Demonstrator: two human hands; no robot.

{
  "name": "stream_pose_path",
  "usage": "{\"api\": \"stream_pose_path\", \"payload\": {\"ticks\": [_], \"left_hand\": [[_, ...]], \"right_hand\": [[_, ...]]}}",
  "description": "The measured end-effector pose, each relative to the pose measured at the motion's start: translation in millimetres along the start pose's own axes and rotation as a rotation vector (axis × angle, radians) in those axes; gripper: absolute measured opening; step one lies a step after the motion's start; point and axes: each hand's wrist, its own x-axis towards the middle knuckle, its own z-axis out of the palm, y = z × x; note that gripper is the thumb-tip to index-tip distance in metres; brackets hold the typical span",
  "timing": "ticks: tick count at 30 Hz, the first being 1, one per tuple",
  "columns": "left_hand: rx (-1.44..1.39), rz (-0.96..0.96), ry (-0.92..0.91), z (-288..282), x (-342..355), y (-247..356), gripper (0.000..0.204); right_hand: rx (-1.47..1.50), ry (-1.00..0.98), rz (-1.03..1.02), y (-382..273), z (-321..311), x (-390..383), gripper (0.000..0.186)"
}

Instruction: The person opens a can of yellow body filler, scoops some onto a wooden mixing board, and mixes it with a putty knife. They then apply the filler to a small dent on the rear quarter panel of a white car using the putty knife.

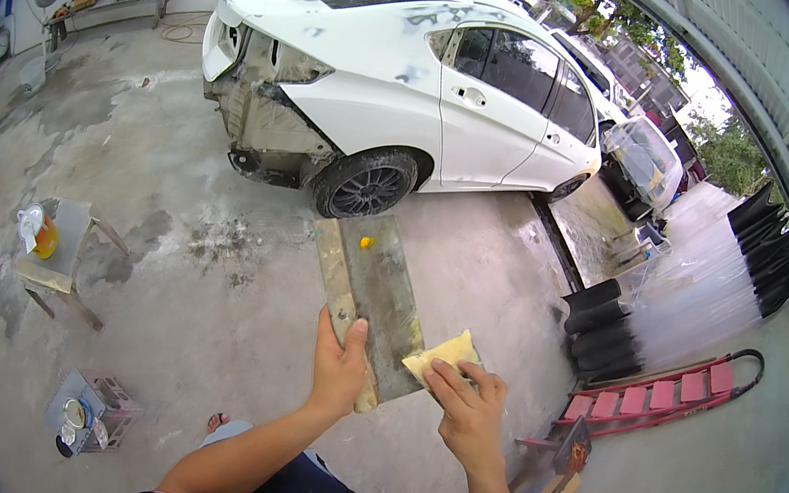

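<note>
My left hand grips the near end of a long grey mixing board, thumb on top along its pale, worn left edge. A small orange-yellow dab of paste lies near the board's far end. In my right hand is a flat spreader coated in pale yellow, fingers pressed on its face. Its left corner meets or overlaps the board's near right edge; I cannot tell whether they touch. Beyond the board stands a white car, its rear bumper off and grey patches on its body.
On the left, a small stool bears a tub with orange contents. Nearer, a crate holds tins. A red folding ladder lies at the right beside black-and-clear plastic sheeting. A bench stands by the back wall.
</note>
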Motion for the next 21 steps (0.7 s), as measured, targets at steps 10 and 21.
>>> {"api": "stream_pose_path", "payload": {"ticks": [10, 21], "left_hand": [[0.003, -0.102, 0.043, 4.0, -11.9, -7.7, 0.043], [0.001, -0.200, 0.040, 11.6, -15.3, -14.7, 0.041]], "right_hand": [[-0.047, -0.038, -0.004, 0.9, -2.7, -32.2, 0.057], [0.020, -0.106, 0.012, 12.5, -7.3, -51.6, 0.059]]}}
